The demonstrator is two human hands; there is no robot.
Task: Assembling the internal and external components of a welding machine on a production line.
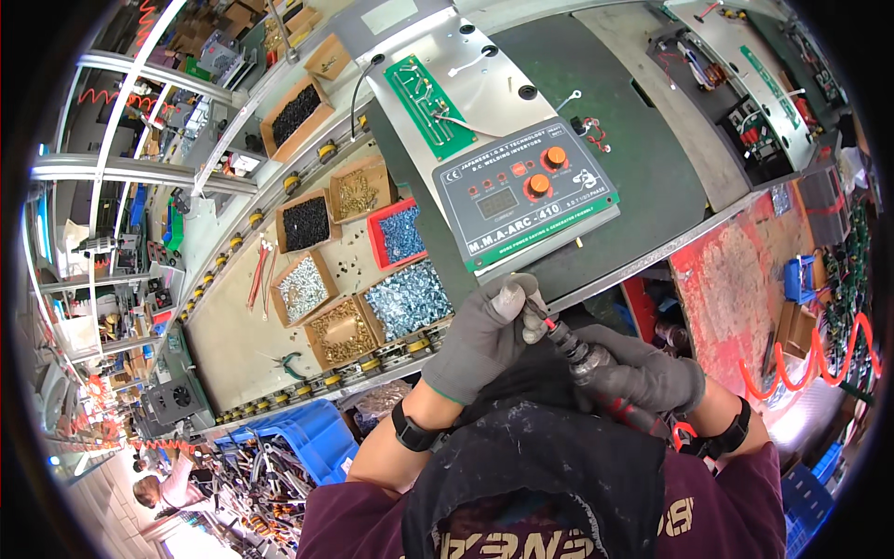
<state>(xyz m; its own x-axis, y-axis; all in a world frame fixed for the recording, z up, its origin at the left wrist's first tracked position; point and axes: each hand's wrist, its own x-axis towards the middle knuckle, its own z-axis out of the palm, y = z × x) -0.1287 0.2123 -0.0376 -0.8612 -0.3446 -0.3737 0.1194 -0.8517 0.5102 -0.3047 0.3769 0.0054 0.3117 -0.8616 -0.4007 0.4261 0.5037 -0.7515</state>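
Note:
My right hand (643, 373), in a grey glove, is wrapped round a power screwdriver (585, 356) with a dark and red body. Its tip points up and left toward my left hand (480, 340), also gloved. The left fingers are pinched together by that tip; whatever small thing they may hold is hidden. Just beyond my hands, on the dark bench mat, lies a grey control panel (507, 228) with two orange knobs (538, 185) and a green lower strip. Behind it a green circuit board (428, 107) rests on a bare metal sheet (503, 102).
Left of the mat, bins hold fasteners: a red bin (399, 233), a cardboard box of silvery ones (304, 289) and several more. Pliers (289, 364) lie near the roller edge. A blue crate (303, 438) is below left. A red coiled hose (810, 368) hangs at right.

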